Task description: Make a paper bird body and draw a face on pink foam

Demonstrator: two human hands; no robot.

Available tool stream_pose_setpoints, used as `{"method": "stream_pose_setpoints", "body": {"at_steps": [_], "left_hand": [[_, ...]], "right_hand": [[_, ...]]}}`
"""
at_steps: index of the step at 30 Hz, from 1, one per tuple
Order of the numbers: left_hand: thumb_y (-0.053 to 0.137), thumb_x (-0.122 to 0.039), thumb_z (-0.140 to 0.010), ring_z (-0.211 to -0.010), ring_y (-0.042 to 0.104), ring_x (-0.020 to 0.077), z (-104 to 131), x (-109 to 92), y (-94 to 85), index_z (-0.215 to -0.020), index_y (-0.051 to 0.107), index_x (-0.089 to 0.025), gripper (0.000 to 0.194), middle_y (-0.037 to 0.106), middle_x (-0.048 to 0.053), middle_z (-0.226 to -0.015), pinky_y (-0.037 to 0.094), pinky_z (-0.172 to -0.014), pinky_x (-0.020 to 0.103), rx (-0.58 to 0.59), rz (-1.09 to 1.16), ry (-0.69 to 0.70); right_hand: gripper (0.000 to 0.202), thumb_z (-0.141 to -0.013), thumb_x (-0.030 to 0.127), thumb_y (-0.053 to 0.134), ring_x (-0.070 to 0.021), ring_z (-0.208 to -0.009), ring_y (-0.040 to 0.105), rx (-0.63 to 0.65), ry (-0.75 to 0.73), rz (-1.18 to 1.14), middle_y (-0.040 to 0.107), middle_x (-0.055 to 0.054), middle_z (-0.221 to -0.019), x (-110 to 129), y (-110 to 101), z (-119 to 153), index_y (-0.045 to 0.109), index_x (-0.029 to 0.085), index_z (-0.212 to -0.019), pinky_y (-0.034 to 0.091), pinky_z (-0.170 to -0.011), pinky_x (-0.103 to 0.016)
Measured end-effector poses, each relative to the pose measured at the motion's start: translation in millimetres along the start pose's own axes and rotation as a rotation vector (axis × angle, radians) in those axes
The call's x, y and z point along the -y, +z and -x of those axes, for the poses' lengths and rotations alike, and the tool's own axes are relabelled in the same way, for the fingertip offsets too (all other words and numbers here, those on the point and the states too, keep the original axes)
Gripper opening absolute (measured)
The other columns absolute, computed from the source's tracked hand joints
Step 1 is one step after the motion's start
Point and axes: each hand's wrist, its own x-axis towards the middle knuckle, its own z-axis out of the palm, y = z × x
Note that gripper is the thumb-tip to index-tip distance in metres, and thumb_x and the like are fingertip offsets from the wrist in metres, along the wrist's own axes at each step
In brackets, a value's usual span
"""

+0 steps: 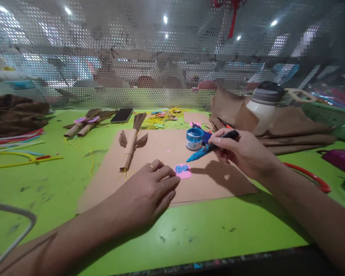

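Note:
My right hand pinches a pen-shaped tool, blue along its pointed front and dark at the back end. Its tip hangs above and just right of a small pink paper piece, which bears two blue spiral rings. Fingers extended and slightly bent, my left hand rests with its fingertips at the left edge of that piece. Both lie over a large brown paper sheet. Behind the tool stands an uncovered jar of blue paint. A rolled brown paper figure with pleated wings lies left of it.
Two more paper rolls and a phone lie at the back left. Colourful scraps spread behind the sheet. A white bottle stands among folded brown paper at right. Red-handled scissors lie near my right forearm.

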Motion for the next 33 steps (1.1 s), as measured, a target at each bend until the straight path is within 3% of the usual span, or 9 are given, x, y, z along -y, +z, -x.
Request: {"method": "stream_pose_setpoints", "body": {"at_steps": [7, 16, 24, 33], "left_hand": [[0.038, -0.025, -0.098, -0.093, 0.047, 0.0227, -0.5, 0.7, 0.6, -0.112, 0.062, -0.017, 0.029, 0.061, 0.009, -0.104, 0.041, -0.084, 0.04, -0.006, 0.001, 0.0], [0.037, -0.026, -0.098, -0.094, 0.046, 0.0232, -0.8, 0.7, 0.6, -0.116, 0.061, -0.018, 0.031, 0.06, 0.008, -0.105, 0.041, -0.084, 0.041, 0.011, -0.001, -0.018], [0.037, -0.025, -0.098, -0.096, 0.047, 0.0231, 1.0, 0.1, 0.4, -0.113, 0.062, -0.018, 0.03, 0.057, 0.009, -0.108, 0.042, -0.086, 0.042, 0.006, 0.005, -0.042], [0.039, -0.025, -0.097, -0.095, 0.048, 0.0236, -0.4, -1.5, -2.4, -0.111, 0.063, -0.018, 0.029, 0.058, 0.01, -0.107, 0.043, -0.084, 0.041, -0.014, 0.014, -0.037]], "right_hand": [[0.012, -0.072, 0.023, 0.071, -0.0068, -0.042, 0.044, -0.047, 0.027, 0.096, 0.056, 0.003, -0.049, -2.8, 7.1, 2.4, 0.062, 0.015, -0.078, 0.035, -0.04, -0.019], [0.01, -0.072, 0.02, 0.071, -0.0077, -0.047, 0.049, -0.048, 0.016, -0.038, 0.057, 0.002, -0.054, -3.7, 0.2, 0.1, 0.066, 0.014, -0.077, 0.039, -0.044, -0.019], [0.022, -0.083, 0.027, 0.062, -0.0066, -0.039, 0.041, -0.079, 0.033, -0.015, 0.052, 0.003, -0.048, -4.7, 1.8, -2.3, 0.056, 0.017, -0.065, 0.031, -0.036, -0.018], [0.009, -0.083, 0.024, 0.061, -0.008, -0.044, 0.045, -0.029, 0.03, 0.075, 0.054, 0.003, -0.052, -2.8, 7.5, 3.0, 0.061, 0.017, -0.078, 0.036, -0.04, -0.02]]}}
